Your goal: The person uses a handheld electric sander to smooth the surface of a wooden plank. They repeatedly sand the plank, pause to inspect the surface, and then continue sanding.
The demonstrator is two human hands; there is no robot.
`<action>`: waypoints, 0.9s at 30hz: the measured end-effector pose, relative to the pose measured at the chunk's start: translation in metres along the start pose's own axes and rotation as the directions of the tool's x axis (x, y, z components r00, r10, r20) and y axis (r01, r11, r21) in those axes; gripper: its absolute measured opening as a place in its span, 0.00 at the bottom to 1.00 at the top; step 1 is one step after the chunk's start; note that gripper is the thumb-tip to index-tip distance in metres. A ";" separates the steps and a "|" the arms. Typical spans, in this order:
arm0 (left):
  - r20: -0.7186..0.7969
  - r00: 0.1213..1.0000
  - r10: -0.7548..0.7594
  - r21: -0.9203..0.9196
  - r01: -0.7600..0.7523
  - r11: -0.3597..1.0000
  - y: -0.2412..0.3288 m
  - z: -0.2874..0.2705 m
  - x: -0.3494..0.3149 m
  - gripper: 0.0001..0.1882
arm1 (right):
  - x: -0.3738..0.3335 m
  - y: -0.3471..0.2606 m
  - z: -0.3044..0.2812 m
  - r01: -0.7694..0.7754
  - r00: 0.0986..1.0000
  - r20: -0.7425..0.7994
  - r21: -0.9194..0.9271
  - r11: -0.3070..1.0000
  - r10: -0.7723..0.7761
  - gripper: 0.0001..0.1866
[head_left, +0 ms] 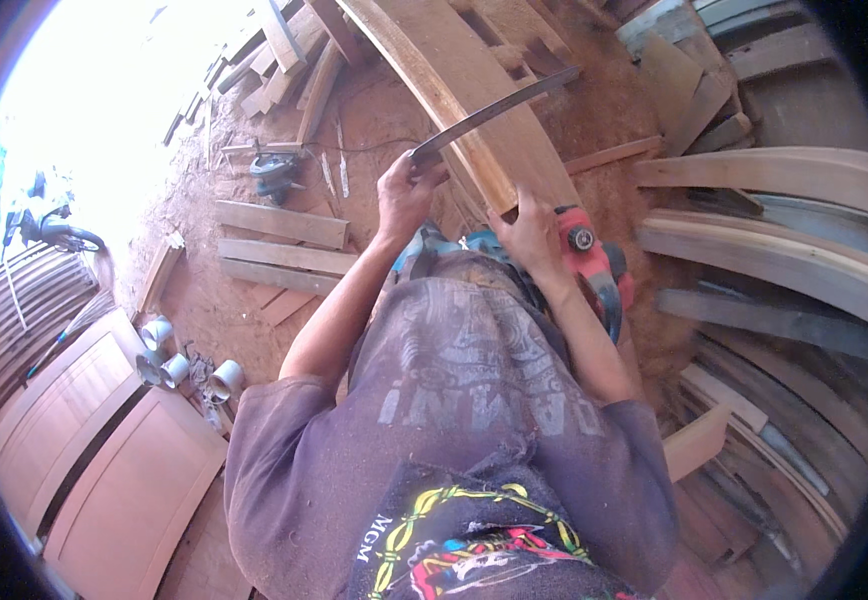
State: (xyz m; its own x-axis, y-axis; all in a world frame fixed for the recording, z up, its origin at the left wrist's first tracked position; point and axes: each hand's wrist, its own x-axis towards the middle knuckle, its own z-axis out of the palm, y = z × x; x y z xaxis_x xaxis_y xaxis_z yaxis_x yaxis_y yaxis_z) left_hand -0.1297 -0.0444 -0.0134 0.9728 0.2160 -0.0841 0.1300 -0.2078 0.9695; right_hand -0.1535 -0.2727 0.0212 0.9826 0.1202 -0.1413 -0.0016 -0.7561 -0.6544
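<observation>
My left hand (409, 195) is closed around the near end of a dark, flat metal straight blade (494, 108), which looks like a carpenter's square. The blade lies slantwise across a narrow wooden piece (459, 135) and the wider plank (529, 140) beside it. At the near end of the narrow piece, my right hand (534, 235) has its fingers curled around the wood. Just right of that hand is a red and black power tool (592, 245), partly hidden by my forearm. Whether a pencil or other small thing is in my right fingers, I cannot tell.
A teal power tool (276, 175) with a cord lies on the dusty floor to the left, near several short boards (284, 222). Long planks (764, 255) are stacked on the right. Door-like panels (139, 480) and pale pipe pieces (161, 350) stand at lower left.
</observation>
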 end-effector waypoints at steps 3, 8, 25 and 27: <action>-0.001 0.993 0.114 0.118 -0.113 0.987 0.011 0.018 0.007 0.12 | 0.007 0.004 0.004 0.044 0.999 -0.030 0.004 0.999 -0.044 0.24; -0.013 0.986 0.165 0.128 -0.162 0.978 0.015 0.026 0.016 0.10 | 0.015 0.003 0.005 0.074 0.996 -0.046 0.014 0.997 -0.073 0.21; 0.011 0.982 0.187 0.281 -0.183 0.942 0.010 0.014 0.031 0.10 | -0.064 0.018 -0.101 -0.005 0.965 -0.262 -0.091 0.996 -0.020 0.33; 0.014 0.986 0.167 0.253 -0.166 0.953 0.008 0.015 0.031 0.10 | -0.099 0.039 -0.107 -0.106 0.970 -0.231 -0.091 0.990 0.082 0.30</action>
State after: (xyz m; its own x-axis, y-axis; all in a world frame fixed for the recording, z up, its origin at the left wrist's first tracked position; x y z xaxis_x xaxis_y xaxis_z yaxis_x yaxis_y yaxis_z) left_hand -0.0954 -0.0535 -0.0114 0.9834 0.1648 0.0762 0.0115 -0.4755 0.8796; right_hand -0.2312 -0.3833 0.0894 0.9954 -0.0942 -0.0197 -0.0888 -0.8203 -0.5650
